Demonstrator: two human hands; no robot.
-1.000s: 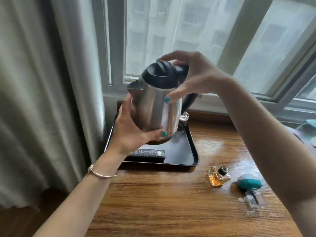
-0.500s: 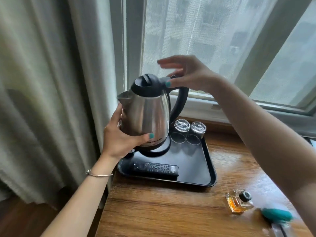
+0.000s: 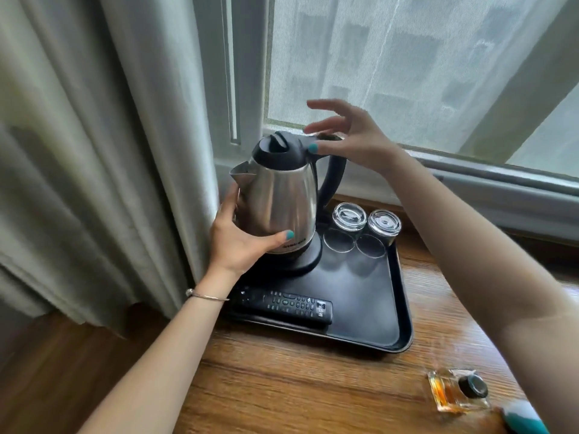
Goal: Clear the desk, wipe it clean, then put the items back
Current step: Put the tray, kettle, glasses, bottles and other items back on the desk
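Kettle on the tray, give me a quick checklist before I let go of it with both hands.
1. Kettle upright on its base: ok.
2. Seated fully on base: cannot tell, the joint is partly hidden.
3. Left hand holds the body: ok.
4. Right hand open at the handle top, thumb touching: ok.
5. Glasses clear of the kettle: ok, close beside it.
6. Remote on tray, clear of base: ok.

Just one view here, a wide-angle head cam looking forward and down over the desk point(image 3: 282, 386) toward the window point(image 3: 407, 73). It's pretty close in, both forearms run up from the bottom edge, and the tray point(image 3: 376, 324) sits mid-frame. Straight lines bend toward the edges.
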